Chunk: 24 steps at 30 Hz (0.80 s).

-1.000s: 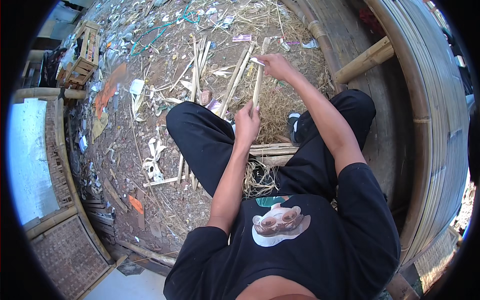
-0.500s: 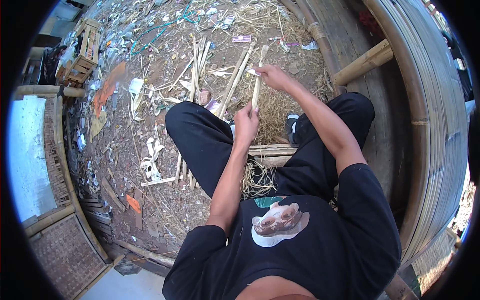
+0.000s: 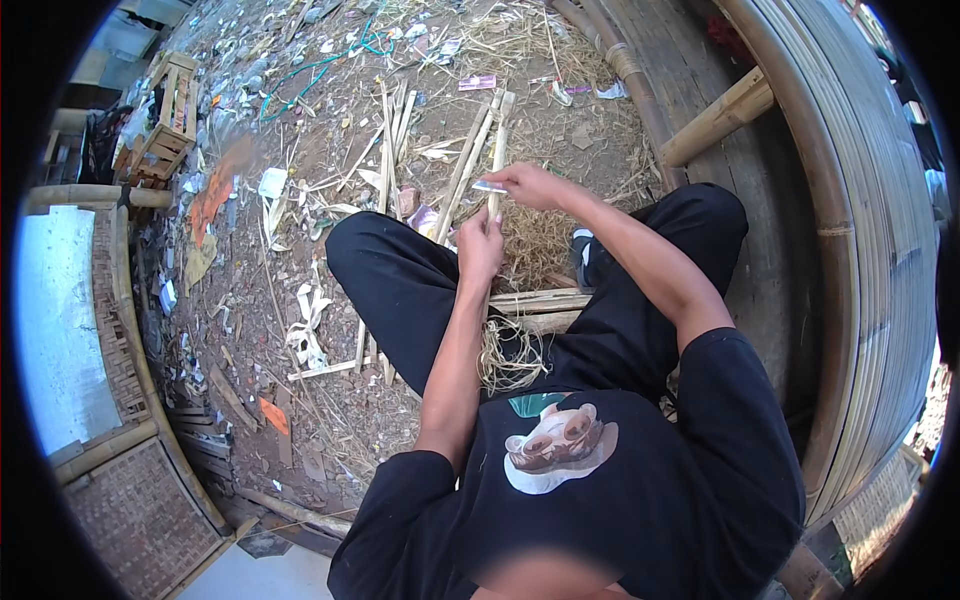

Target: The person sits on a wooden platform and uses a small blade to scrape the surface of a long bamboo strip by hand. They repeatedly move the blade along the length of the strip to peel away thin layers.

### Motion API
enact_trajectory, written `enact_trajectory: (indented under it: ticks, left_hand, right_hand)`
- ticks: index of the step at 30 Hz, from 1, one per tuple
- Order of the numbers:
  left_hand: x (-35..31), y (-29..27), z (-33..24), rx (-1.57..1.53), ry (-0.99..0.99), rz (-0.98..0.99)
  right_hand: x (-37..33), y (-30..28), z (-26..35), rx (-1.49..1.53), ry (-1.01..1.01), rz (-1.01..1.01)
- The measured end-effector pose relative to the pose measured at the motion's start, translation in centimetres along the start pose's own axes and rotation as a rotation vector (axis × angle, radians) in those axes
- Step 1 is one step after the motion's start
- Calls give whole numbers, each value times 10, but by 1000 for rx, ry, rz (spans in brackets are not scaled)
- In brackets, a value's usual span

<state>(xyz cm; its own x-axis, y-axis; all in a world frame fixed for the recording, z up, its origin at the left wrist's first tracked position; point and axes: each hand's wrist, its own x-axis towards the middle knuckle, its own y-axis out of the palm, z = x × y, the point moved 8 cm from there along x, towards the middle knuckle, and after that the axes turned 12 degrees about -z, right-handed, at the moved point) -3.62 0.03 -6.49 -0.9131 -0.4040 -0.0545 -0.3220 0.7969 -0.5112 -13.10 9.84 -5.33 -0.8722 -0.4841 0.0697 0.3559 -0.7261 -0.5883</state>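
Nearest, a fibre tangle (image 3: 513, 358) lies below the pale strip (image 3: 501, 140), whose lower end the left hand (image 3: 481, 248) pinches; the right hand (image 3: 530, 187) grips a blade (image 3: 488, 186) that hides part of the strip. Straw (image 3: 540, 242) spreads to its right, sticks (image 3: 466, 165) crowd its left, and a slatted crate (image 3: 165, 120) stands far left of it.

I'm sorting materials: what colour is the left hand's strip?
The strip is pale tan, clearest in the head view.
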Motion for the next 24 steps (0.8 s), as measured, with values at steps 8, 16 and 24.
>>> enact_trajectory:
  ticks: [8, 16, 24]
  left_hand:
    - [0, -9, -11, -308, -245, 97]
    - [-16, -5, -37, -623, -446, 340]
    - [16, -30, -68, -390, -292, 292]
  right_hand:
    - [10, -18, 18, 219, 130, 77]
    - [34, -60, -3, 576, 317, -188]
    - [33, -59, 38, 478, 251, -68]
